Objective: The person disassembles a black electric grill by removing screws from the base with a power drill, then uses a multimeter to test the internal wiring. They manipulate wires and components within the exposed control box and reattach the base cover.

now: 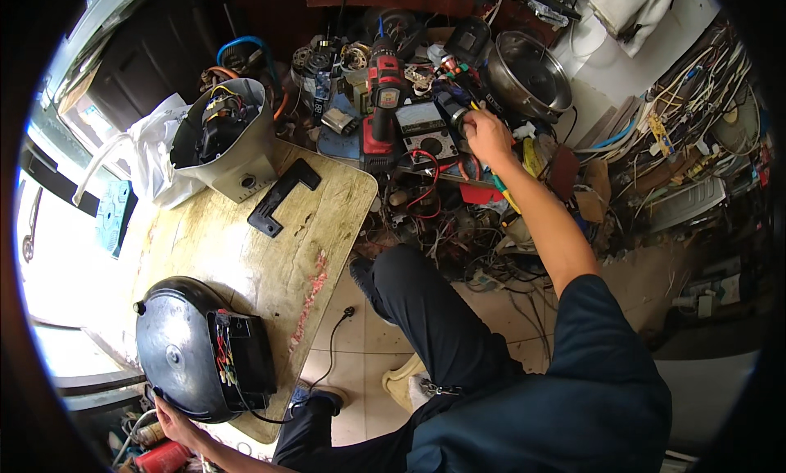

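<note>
My left hand (173,422) is against the lower edge of a round black appliance housing (176,350), its fingers stretched along the rim. The housing lies on the wooden table (196,256), with coloured wires (224,354) showing in an opening in its side and a black cord trailing from it. My right hand (489,139) reaches far out over the cluttered bench, closed round a dark, thick-handled tool (452,106) whose exact kind I cannot make out. Just left of it are an analog multimeter (426,133) with a red lead and a red-and-black cordless drill (383,104) standing upright.
On the table's far end stand a grey appliance shell (233,158) with wires inside and a black L-shaped plastic part (284,196). A metal pot (532,76) sits at the back of the bench. Cable heaps (688,104) fill the right. A plug (349,312) dangles by the table edge.
</note>
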The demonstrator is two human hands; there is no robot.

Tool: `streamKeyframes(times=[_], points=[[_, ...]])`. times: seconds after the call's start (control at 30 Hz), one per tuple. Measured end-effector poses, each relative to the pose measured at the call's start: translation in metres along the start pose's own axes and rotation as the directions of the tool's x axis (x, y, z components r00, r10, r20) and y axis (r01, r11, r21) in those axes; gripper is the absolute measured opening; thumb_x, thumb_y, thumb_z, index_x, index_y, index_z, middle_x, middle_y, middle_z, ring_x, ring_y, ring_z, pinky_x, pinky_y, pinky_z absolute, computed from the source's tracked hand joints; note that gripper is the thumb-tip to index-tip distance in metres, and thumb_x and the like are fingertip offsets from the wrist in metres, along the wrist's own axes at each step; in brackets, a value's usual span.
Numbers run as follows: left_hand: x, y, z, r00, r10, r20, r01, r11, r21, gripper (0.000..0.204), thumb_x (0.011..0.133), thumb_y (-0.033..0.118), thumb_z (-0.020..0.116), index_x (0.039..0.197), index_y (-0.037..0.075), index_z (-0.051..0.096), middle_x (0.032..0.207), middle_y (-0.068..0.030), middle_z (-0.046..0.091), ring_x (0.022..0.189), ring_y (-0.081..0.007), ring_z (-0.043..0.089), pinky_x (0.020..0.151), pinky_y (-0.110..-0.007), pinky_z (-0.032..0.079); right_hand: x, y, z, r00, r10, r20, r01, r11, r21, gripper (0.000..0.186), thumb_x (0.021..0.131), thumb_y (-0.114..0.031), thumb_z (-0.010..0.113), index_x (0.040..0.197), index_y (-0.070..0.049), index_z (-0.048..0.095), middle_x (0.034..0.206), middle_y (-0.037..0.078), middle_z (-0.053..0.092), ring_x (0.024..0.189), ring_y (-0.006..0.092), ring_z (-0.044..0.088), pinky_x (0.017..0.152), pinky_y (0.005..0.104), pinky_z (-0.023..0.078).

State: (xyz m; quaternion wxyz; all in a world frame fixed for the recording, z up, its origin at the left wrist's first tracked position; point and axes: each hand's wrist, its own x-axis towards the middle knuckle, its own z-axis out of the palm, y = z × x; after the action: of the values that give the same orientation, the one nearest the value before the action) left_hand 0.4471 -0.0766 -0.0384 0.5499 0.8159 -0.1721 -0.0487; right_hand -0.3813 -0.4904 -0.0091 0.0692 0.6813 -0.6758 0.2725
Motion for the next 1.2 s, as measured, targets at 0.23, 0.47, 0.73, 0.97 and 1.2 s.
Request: streamKeyframes(times=[0.23, 0.47, 0.73, 0.97, 1.2], points=[[-0.002, 0.007, 0.002, 0.998, -0.028, -0.05, 0.032, 0.997, 0.072, 0.063, 0.108, 0.048, 0.068, 0.139, -0.007, 0.07, 0.129, -0.0186, 0.076, 0.109, -0.0238, 0.071, 0.098, -0.035, 0.057, -0.036, 0.001, 0.005, 0.99, 0.031, 0.141, -0.051, 0.989, 0.14, 0.018, 0.097, -0.014, 0.071, 0.114, -0.008, 0.074, 0.115, 0.012, 0.074, 0.105, 0.039, 0.072, 0.088, 0.05, 0.057], [-0.006, 0.009, 0.006, 0.995, 0.015, -0.099, 0.002, 0.986, 0.165, 0.067, 0.107, 0.056, 0.066, 0.132, -0.006, 0.074, 0.119, -0.018, 0.079, 0.101, -0.0239, 0.073, 0.09, -0.036, 0.059, 0.014, 0.004, -0.005, 0.997, 0.063, 0.048, -0.065, 0.997, 0.035, 0.045, 0.096, -0.026, 0.076, 0.134, -0.004, 0.067, 0.135, 0.019, 0.07, 0.125, 0.0423, 0.067, 0.103, 0.0496, 0.055], [0.016, -0.023, 0.003, 0.996, 0.039, -0.078, -0.027, 0.989, 0.146, 0.067, 0.109, 0.054, 0.064, 0.135, -0.007, 0.073, 0.125, -0.0186, 0.078, 0.107, -0.0238, 0.072, 0.094, -0.035, 0.058, 0.043, -0.007, 0.009, 0.91, 0.348, 0.227, -0.365, 0.931, 0.035, 0.065, 0.09, -0.042, 0.081, 0.142, -0.007, 0.063, 0.131, 0.021, 0.074, 0.125, 0.0424, 0.069, 0.106, 0.0512, 0.054], [-0.029, 0.031, 0.019, 0.975, 0.196, -0.104, -0.155, 0.938, 0.31, 0.055, 0.111, 0.046, 0.059, 0.118, -0.005, 0.078, 0.119, -0.0219, 0.079, 0.108, -0.0303, 0.074, 0.097, -0.039, 0.058, 0.066, -0.009, -0.023, 0.941, 0.319, -0.114, -0.294, 0.936, 0.194, 0.06, 0.088, -0.04, 0.082, 0.132, -0.002, 0.066, 0.121, 0.026, 0.075, 0.117, 0.0438, 0.07, 0.1, 0.0479, 0.055], [-0.029, 0.03, 0.023, 0.999, 0.026, -0.033, -0.018, 0.975, 0.223, 0.065, 0.11, 0.05, 0.062, 0.138, -0.007, 0.07, 0.131, -0.0226, 0.075, 0.115, -0.0341, 0.071, 0.1, -0.041, 0.057, 0.123, 0.004, -0.011, 0.965, 0.095, -0.245, -0.104, 0.994, -0.024, 0.052, 0.094, -0.03, 0.082, 0.133, -0.004, 0.06, 0.125, 0.024, 0.07, 0.119, 0.0453, 0.067, 0.095, 0.0524, 0.056]])
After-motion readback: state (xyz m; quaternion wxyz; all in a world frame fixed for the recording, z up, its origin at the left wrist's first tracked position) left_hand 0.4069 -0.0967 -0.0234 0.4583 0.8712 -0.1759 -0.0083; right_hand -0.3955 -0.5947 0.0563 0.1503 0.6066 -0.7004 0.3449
